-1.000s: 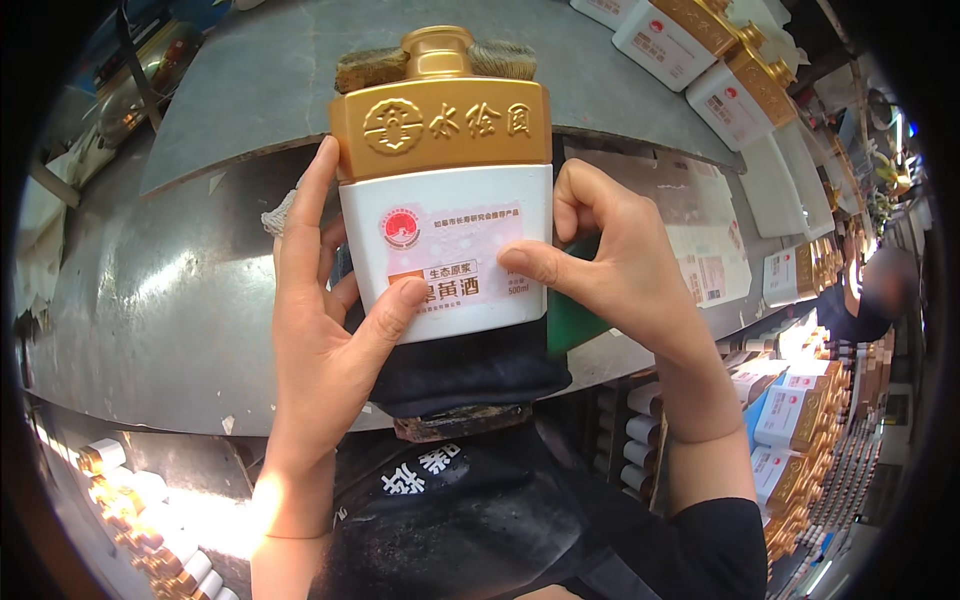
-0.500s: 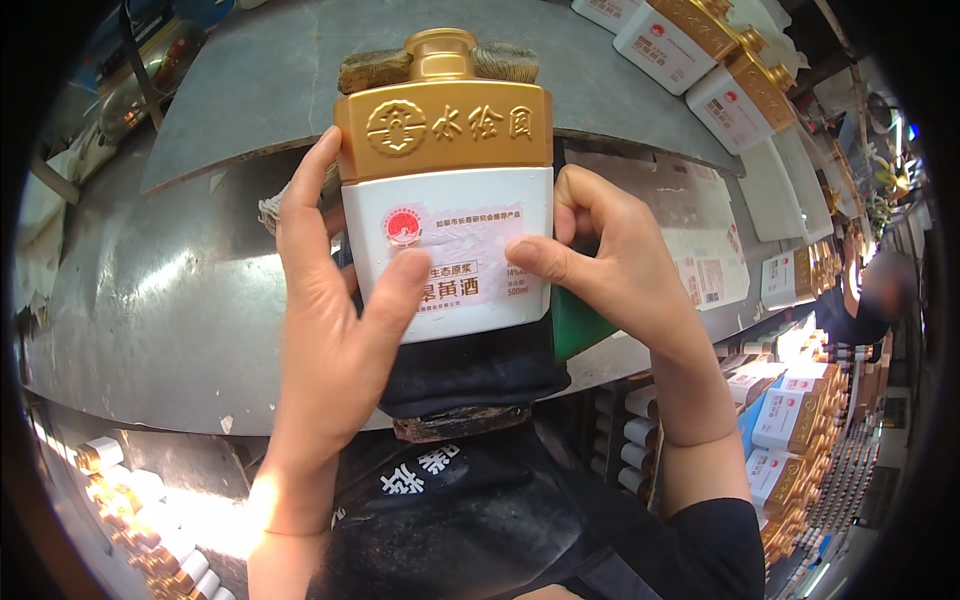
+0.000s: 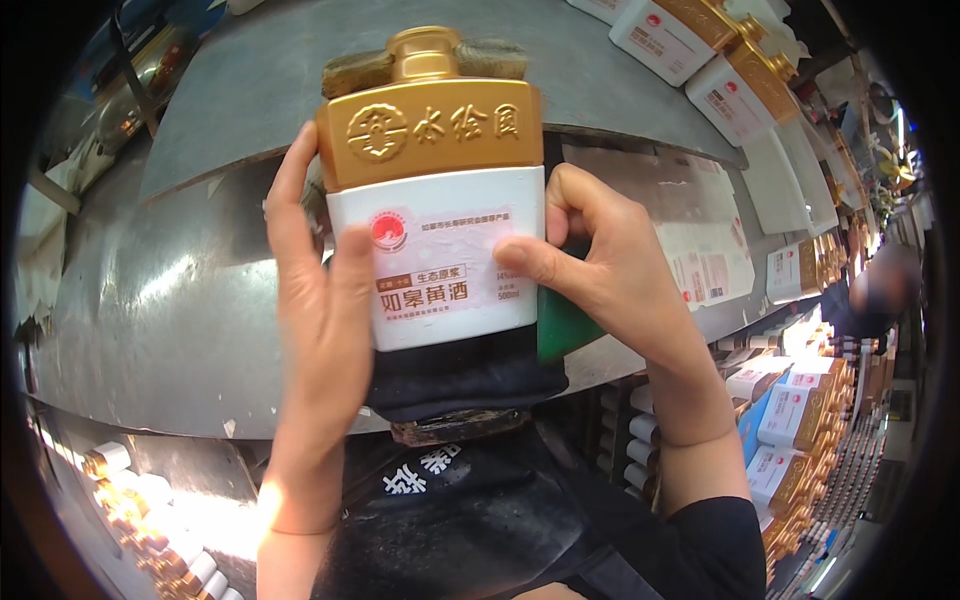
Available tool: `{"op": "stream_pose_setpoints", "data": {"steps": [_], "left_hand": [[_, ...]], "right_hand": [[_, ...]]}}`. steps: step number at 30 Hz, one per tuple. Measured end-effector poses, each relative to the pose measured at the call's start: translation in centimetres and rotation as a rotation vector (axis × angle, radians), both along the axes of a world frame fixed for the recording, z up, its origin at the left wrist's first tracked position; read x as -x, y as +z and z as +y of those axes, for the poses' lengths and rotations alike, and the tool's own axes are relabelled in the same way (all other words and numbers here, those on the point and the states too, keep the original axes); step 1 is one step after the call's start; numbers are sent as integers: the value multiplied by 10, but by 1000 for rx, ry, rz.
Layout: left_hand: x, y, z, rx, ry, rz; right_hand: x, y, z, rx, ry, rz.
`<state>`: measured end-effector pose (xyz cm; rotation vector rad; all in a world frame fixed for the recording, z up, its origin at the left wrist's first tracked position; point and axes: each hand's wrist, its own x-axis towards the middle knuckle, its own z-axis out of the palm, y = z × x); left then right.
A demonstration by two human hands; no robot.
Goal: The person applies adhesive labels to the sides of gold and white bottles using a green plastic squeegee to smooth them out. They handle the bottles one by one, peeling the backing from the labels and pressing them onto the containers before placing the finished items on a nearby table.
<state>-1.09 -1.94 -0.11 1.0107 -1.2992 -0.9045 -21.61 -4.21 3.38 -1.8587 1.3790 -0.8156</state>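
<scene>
A flat bottle (image 3: 433, 192) with a gold shoulder and neck and a white lower body lies face up in front of me. A thin printed label (image 3: 440, 255) with a red round emblem is on its white face, and its surface looks wrinkled and wet. My left hand (image 3: 325, 300) wraps the bottle's left side, the thumb at the label's left edge. With its fingers curled by the right side, my right hand (image 3: 600, 250) presses its thumb on the label's right edge. Under the bottle's base is a black cloth-covered support (image 3: 460, 380).
A grey metal table (image 3: 150, 320) spreads around the bottle. Label sheets (image 3: 705, 240) lie to the right. More gold-and-white bottles (image 3: 735, 95) stand at the far right, beside a white tub (image 3: 775, 185). Stacked bottles (image 3: 790, 415) fill the lower right, near another person (image 3: 865, 300).
My left thumb has moved up and left across the label, uncovering its lower print. The bottle has shifted slightly left. My right thumb stays near the right edge.
</scene>
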Motion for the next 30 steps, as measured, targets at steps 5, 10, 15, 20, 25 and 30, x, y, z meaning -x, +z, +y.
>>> {"op": "stream_pose_setpoints", "data": {"steps": [5,10,15,20,25,30], "left_hand": [[-11,1,19,-126,-191,200],[-20,-2,19,-106,-194,173],[-17,0,17,-145,-233,233],[-19,-5,19,-171,-199,237],[-19,-5,20,-136,-205,240],[-37,-8,31,-166,-104,327]], "right_hand": [[3,5,8,-11,24,120],[0,8,7,5,43,185],[43,6,-25,-144,29,-435],[25,34,-8,137,21,-241],[-43,45,-10,702,363,243],[-46,33,-14,1099,453,331]]}}
